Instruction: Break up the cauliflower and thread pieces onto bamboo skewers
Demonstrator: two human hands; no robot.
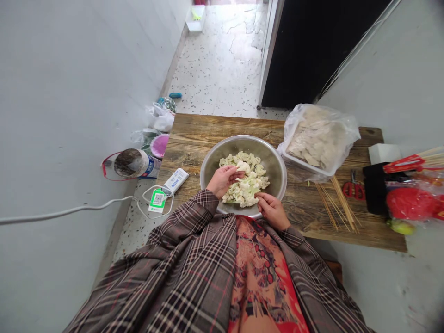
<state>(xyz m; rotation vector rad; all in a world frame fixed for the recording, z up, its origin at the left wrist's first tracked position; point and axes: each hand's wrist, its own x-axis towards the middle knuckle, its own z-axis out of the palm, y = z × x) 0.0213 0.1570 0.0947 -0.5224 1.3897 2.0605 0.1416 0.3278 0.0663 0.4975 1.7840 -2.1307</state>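
Note:
A wide steel bowl (276,185) stands on the wooden table in front of me, with many pale cauliflower florets (259,167) heaped in it. My left hand (224,180) reaches over the bowl's left side, its fingers pinched on a cauliflower piece (243,167). At the lower right of the bowl, my right hand (271,210) is closed, thumb and fingertips together at the edge of another cauliflower piece (248,196). Whether the two pieces are joined cannot be made out. The fingertips partly hide what they grip.
Right of the bowl sits a plastic-wrapped tray (314,138) of pale slices. Bamboo skewers (342,206), red-handled scissors (354,188) and a red bag (411,205) lie farther right. At left are a white power strip (176,180) with its cable and a bucket (133,164) on the floor.

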